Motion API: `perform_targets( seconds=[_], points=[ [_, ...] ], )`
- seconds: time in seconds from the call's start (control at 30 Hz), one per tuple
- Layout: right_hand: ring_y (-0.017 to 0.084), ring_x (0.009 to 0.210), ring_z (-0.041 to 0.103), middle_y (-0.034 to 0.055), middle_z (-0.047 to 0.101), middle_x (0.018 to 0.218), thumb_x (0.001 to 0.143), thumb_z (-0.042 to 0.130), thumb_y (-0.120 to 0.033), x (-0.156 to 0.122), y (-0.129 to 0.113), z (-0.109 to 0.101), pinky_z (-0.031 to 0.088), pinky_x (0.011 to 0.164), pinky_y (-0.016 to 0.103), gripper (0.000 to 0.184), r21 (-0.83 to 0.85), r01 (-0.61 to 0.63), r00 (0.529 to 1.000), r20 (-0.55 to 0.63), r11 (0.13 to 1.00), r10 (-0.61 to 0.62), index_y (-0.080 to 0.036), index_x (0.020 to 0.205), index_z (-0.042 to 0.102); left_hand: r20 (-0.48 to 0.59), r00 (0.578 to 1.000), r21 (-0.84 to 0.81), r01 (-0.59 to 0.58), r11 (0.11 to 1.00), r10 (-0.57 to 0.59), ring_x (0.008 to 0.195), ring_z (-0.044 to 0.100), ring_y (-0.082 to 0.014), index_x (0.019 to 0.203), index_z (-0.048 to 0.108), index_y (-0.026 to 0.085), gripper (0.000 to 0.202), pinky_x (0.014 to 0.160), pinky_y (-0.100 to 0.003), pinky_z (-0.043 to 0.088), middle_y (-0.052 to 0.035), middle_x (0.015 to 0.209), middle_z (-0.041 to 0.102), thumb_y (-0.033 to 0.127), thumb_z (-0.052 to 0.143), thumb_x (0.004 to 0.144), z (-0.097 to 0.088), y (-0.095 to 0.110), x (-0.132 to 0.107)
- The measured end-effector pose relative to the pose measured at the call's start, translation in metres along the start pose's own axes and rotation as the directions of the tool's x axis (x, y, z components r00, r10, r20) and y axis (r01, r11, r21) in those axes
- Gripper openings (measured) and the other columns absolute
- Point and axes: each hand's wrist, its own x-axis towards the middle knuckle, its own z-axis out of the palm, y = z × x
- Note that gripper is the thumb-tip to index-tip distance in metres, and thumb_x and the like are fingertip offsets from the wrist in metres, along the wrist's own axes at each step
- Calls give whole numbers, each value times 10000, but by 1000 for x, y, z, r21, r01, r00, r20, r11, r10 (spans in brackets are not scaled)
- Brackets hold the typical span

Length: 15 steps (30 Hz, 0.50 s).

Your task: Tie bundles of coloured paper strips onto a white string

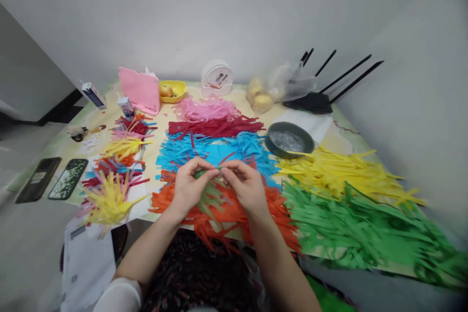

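Observation:
My left hand and my right hand meet over the middle of the table, fingertips pinched together on the top of a green paper-strip tassel. Its pale green strips hang down between my hands; the pinched end is mostly hidden by my fingers. Beneath them lies a spread of orange paper strips. Blue strips, red strips and pink strips lie in rows behind. At the right are yellow strips and green strips.
Several multicoloured tassels lie at the left, near two phones. A dark bowl with something clear inside stands right of the blue strips. Behind are a pink stand, a yellow dish and bagged yellow fruit.

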Motion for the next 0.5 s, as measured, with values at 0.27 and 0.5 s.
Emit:
perform_targets(
  seconds=[0.27, 0.5],
  points=[
    [131, 554, 555, -3, 645, 642, 742, 734, -399, 2, 2, -7, 460, 519, 253, 198, 1, -8, 1000, 13, 1000, 8, -208, 772, 688, 57, 998, 9, 7, 1000, -7, 673, 704, -154, 822, 684, 169, 102, 647, -236, 549, -28, 749, 734, 254, 717, 775, -2, -1, -3],
    [145, 546, 577, 8, 669, 664, 780, 702, -393, 1, -4, -16, 472, 504, 266, 183, -79, 13, 999, 46, 997, -10, -211, 790, 701, 60, 997, 56, 35, 998, -38, 638, 715, -168, 833, 662, 169, 110, 629, -243, 553, -24, 689, 735, 258, 709, 789, -1, -2, -5]
  ],
)
